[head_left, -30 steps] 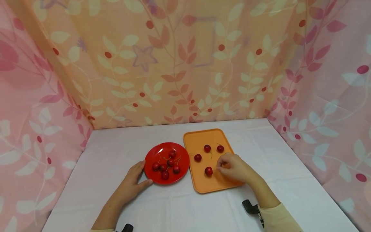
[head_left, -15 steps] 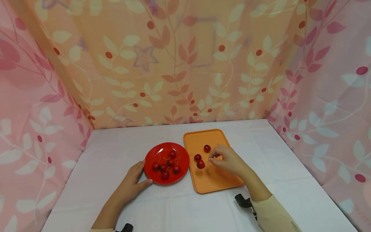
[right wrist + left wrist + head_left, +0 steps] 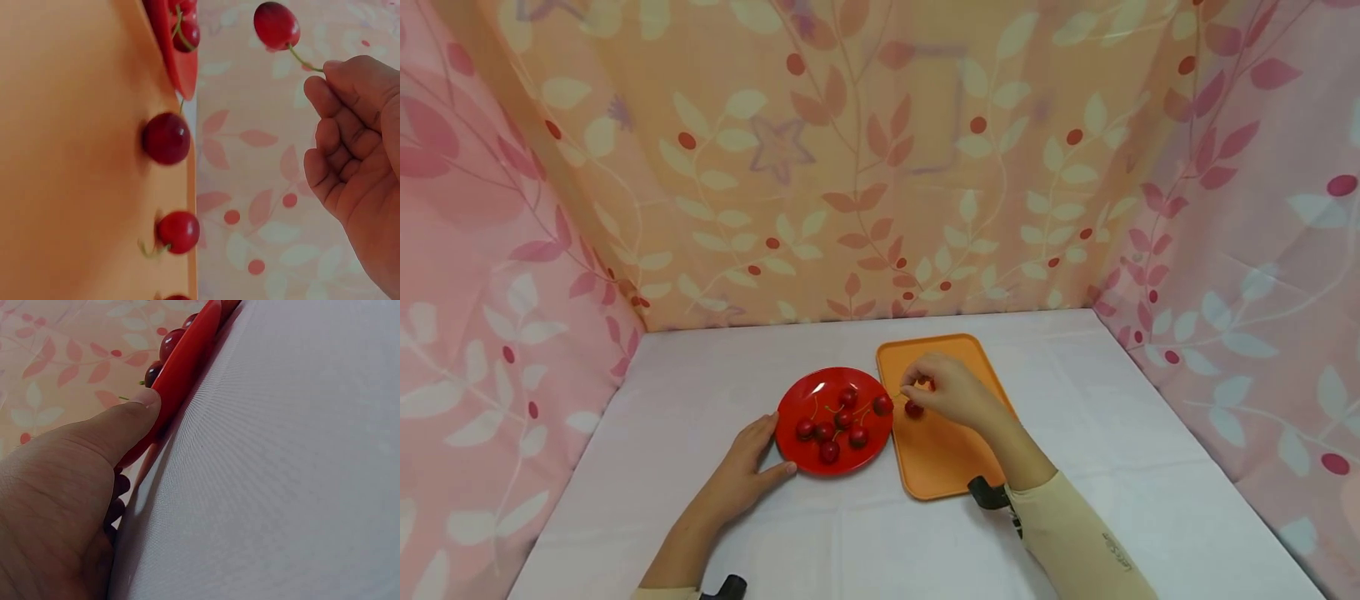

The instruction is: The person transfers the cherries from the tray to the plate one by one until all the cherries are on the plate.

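Note:
My right hand [image 3: 951,390] pinches a cherry [image 3: 883,405] by its stem; the fruit hangs over the right rim of the red plate [image 3: 797,398]. In the right wrist view the pinched cherry [image 3: 277,26] is clear of the orange tray [image 3: 75,187], the thumb and index fingertip of the right hand [image 3: 359,125] meeting on the stem. Several cherries lie on the plate. My left hand [image 3: 743,471] rests at the plate's left edge, fingers spread around it; in the left wrist view the left thumb [image 3: 128,422] touches the rim.
The orange tray [image 3: 951,454] stands against the plate's right side, with a cherry [image 3: 913,409] on it below my right hand. Another cherry [image 3: 179,232] on the tray shows in the right wrist view. Patterned cloth [image 3: 865,167] walls the back and sides of the white table [image 3: 760,533].
My right hand has moved left across the tray, lifting a cherry by its stem from the tray to the plate's right rim. The left hand has stayed at the plate.

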`<state>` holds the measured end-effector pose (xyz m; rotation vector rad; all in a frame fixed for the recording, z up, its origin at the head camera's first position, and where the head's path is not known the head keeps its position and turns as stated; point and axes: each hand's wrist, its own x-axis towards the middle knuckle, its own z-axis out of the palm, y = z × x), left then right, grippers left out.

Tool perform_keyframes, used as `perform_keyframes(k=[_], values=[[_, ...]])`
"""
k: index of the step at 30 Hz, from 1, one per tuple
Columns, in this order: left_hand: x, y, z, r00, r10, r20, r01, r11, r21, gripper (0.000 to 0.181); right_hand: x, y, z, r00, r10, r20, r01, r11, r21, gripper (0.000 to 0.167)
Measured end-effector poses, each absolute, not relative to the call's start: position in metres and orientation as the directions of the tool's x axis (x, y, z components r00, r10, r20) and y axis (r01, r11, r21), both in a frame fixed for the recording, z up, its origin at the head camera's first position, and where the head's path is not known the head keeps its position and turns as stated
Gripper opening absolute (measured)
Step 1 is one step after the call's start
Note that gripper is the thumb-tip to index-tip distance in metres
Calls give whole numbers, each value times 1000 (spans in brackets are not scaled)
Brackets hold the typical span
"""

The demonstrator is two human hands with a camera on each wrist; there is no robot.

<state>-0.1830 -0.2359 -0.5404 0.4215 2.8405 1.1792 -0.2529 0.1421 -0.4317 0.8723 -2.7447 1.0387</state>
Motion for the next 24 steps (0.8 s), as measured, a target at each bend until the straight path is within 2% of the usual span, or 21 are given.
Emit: perform_keyframes(k=[15,24], values=[[-185,-233,-539,-958,274,84,253,673,695,96,-275,106,-429,-806,-528,270,-575,586,-571,6],[-183,-234,-538,-958,271,90,255,672,695,95,-287,80,-425,-769,-608,196,-609,604,-514,4]])
